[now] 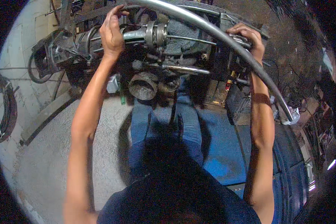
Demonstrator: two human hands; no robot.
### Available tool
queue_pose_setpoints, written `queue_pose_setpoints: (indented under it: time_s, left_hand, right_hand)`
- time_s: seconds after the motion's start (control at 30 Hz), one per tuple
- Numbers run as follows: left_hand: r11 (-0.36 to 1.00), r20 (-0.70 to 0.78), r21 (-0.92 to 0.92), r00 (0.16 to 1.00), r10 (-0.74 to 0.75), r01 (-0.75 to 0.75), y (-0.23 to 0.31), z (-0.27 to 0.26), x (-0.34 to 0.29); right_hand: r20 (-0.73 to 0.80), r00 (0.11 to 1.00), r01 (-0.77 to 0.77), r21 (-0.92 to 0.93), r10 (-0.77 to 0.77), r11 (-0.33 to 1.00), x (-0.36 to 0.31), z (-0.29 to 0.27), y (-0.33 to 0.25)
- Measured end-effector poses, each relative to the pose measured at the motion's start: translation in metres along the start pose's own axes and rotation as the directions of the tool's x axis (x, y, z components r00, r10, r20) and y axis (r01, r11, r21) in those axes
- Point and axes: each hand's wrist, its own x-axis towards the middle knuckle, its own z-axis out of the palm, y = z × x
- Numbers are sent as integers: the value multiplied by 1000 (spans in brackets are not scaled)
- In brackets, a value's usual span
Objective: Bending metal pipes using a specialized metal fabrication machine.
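My left hand is in the upper left, fingers bent, beside the shiny rod; I can't tell if it grips. My right hand, upper right, curls around a metal part by the long bent bar. I guess I'm setting that part; next calls for steady hands.

- Dark coil of hose or cable at the left
- Dark strip slanting across the left side
- Small pale block, left of centre, a narrow green object just beside it
- Broad blue panel, near right
- Crumpled whitish plastic, right
- Thin rods, far right
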Motion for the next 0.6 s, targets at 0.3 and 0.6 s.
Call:
queue_pose_setpoints:
  time_s: [0.3,0.6]
  left_hand:
    - [997,-38,34,997,-61,63,-28,23,0]
    - [986,6,-79,989,-149,149,-13,30,1]
  right_hand:
    - [-93,989,-115,4,115,993,-10,-9,-25]
    - [-53,998,-42,-62,39,997,-11,-16,-30]
